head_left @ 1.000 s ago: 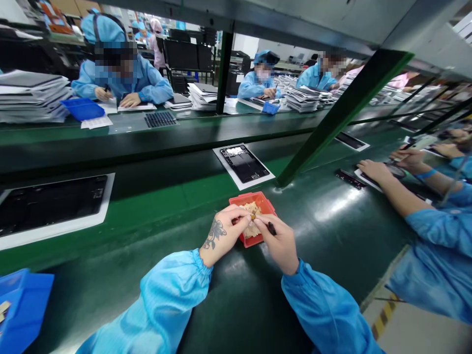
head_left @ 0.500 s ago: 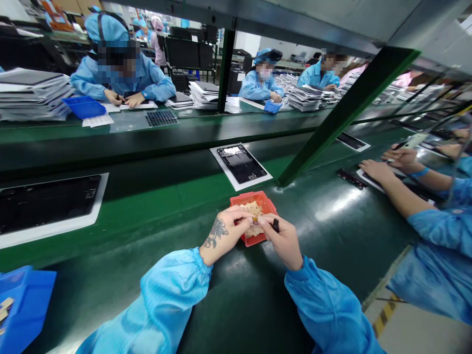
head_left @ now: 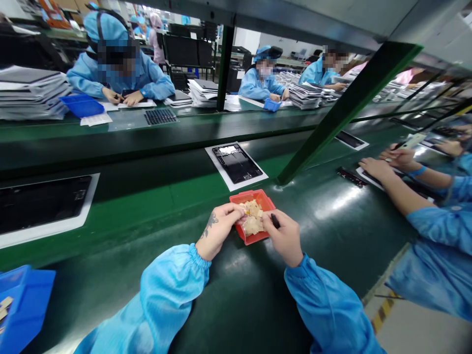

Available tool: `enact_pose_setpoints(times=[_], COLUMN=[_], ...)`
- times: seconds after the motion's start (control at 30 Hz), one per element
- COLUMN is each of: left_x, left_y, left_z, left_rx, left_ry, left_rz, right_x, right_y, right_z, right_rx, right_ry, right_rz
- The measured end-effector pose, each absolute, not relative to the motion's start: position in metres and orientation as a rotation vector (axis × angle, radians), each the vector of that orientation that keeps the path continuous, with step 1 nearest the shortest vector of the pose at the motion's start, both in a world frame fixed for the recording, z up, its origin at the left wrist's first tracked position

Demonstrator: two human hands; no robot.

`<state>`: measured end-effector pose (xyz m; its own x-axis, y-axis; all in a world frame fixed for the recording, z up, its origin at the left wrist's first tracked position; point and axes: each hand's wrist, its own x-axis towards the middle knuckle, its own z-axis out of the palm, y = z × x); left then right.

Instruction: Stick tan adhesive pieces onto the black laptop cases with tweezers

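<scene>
A red bin stands on the green bench between my hands, filled with small tan pieces. My left hand is over the bin's left side, thumb and fingers pinched on a tiny amber-coloured piece. At the opposite side, my right hand is closed round a slim black-ended tool, whose front part is hidden by fingers and the pieces. Its fingertips are close to the tan pieces; whether they touch cannot be made out.
Past the bin, an opened tablet housing lies on white paper, another dark housing at left. A blue bin sits lower left. A green slanted post rises beyond. A co-worker's hands work at right; others sit opposite.
My hands have moved apart: the left went slightly left with the amber piece, the right a little right. The tablet housings have shifted slightly left in view.
</scene>
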<state>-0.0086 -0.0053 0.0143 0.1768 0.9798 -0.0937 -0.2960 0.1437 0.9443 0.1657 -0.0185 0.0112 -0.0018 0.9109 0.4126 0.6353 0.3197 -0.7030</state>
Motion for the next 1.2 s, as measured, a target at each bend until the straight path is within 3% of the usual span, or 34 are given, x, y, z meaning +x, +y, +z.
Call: enact_pose_setpoints(times=[0.33, 0.53, 0.73, 1.0, 1.2], left_x=[-0.007, -0.011, -0.032, -0.048, -0.047], left_y=[-0.007, -0.016, -0.039, -0.059, -0.061], left_z=[0.018, 0.032, 0.039, 0.053, 0.054], left_rx=[0.847, 0.874, 0.771, 0.636, 0.605], left_ry=[0.850, 0.906, 0.875, 0.804, 0.751], left_rz=[1.208, 1.122, 1.052, 0.968, 0.967], right_x=[0.171, 0.173, 0.170, 0.162, 0.161], right_y=[-0.010, -0.026, -0.060, -0.075, -0.072], right_z=[0.008, 0.025, 0.043, 0.056, 0.055], right_rx=[-1.434, -1.298, -1.103, -0.821, -0.719], right_ry=[-1.646, -1.330, -1.397, -2.012, -2.062], right_rz=[0.418, 0.756, 0.956, 0.522, 0.411])
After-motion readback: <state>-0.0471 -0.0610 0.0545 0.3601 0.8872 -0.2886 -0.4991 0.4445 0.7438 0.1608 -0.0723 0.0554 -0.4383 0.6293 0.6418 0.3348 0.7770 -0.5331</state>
